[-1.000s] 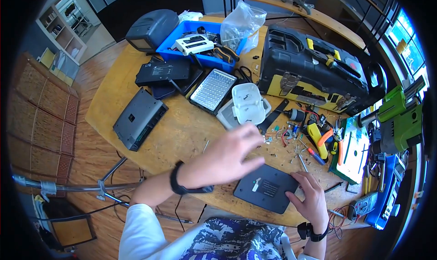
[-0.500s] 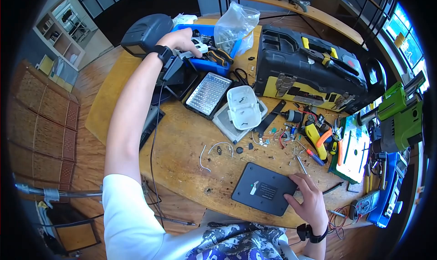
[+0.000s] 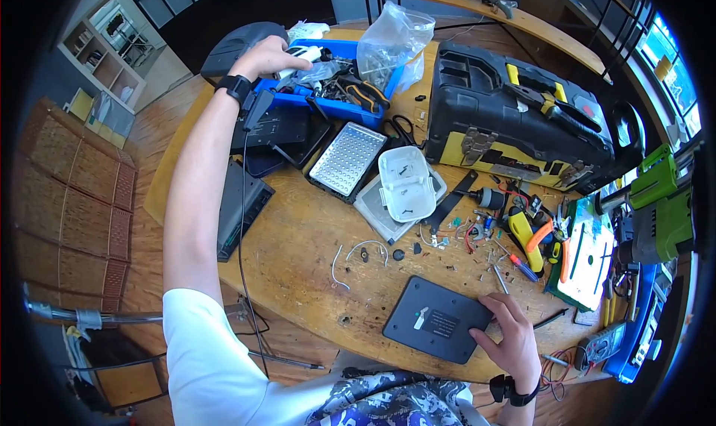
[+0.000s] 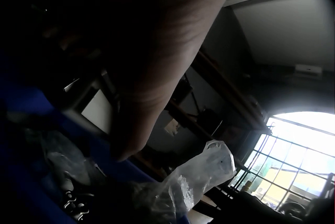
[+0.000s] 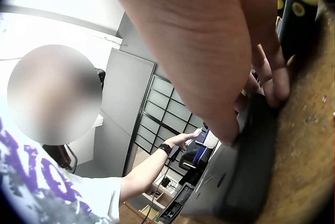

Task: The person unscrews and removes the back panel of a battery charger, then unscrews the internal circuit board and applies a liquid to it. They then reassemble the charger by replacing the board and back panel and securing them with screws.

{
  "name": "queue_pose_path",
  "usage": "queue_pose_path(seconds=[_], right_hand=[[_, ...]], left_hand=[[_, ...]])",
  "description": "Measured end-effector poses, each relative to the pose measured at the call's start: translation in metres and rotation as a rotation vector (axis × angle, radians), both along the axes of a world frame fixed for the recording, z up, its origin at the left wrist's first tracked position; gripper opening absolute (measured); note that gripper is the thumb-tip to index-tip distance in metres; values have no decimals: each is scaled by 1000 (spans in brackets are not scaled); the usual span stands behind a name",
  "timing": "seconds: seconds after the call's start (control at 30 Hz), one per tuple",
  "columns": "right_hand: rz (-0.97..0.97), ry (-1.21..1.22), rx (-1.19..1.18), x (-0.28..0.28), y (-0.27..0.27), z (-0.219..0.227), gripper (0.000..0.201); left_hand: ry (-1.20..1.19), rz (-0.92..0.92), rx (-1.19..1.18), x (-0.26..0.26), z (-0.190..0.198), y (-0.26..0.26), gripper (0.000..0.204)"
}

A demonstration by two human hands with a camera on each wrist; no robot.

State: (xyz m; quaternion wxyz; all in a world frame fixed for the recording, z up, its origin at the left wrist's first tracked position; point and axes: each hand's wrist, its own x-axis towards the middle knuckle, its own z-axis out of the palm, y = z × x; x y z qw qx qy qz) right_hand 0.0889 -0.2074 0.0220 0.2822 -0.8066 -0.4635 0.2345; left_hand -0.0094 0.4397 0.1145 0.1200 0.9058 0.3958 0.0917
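At the back left of the table, my left hand grips a white device over the blue bin. In the left wrist view the device is partly hidden behind the dark hand. Beneath it the bin holds small parts, a clear bag and orange-handled pliers. Near the front edge, my right hand rests with thumb and fingers on the right edge of a flat black device with a label. The right wrist view shows that hand against the device's side.
A black and yellow toolbox stands at the back right. Mid-table are a white open box, a metal perforated plate and cut wires. Tools and a green power tool crowd the right side. A cable hangs by my left arm.
My left hand has swung from above the black device to the back-left bin and taken hold of the white device, which has shifted left and up. My right hand has stayed on the black device.
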Motion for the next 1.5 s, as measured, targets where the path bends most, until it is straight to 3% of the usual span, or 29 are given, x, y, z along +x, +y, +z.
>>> queue_pose_path(seconds=[0.1, 0.37, 0.43, 0.53, 0.73, 0.93, 1.03, 1.07, 1.13, 1.17, 1.33, 1.5], right_hand=[[-5, 13, 4, 0, 1, 1, 54], [-11, 1, 23, -1, 2, 0, 55], [-8, -1, 26, -2, 1, 0, 55], [-7, -10, 27, -2, 2, 1, 55], [-2, -14, 25, -3, 1, 1, 55], [2, -16, 58, -4, 0, -1, 54], [-5, -16, 65, -5, 0, -1, 54], [-1, -26, 71, -5, 0, -1, 54], [4, -36, 77, -6, 0, -1, 54], [-7, -16, 73, -7, 1, 0, 55], [-7, -8, 68, -5, 1, -1, 55], [-11, 6, 40, -3, 1, 0, 56]], left_hand=[[98, 33, -60, 0, -8, -4, 102], [196, 23, -45, 11, -26, -7, 111], [193, 36, -190, 10, -22, -14, 113], [201, -25, 0, 7, -30, -7, 110], [120, -33, -113, 6, -32, -16, 106], [121, -12, 38, 17, -32, -36, 105], [56, -25, -59, 12, -18, -36, 102], [3, 12, -40, 9, -15, -37, 96], [-93, 48, 217, 4, -29, -13, 79], [-63, 106, 152, 1, -26, -7, 74], [22, 151, 204, -12, -29, 4, 78], [80, 121, 95, -12, -28, -3, 99]])
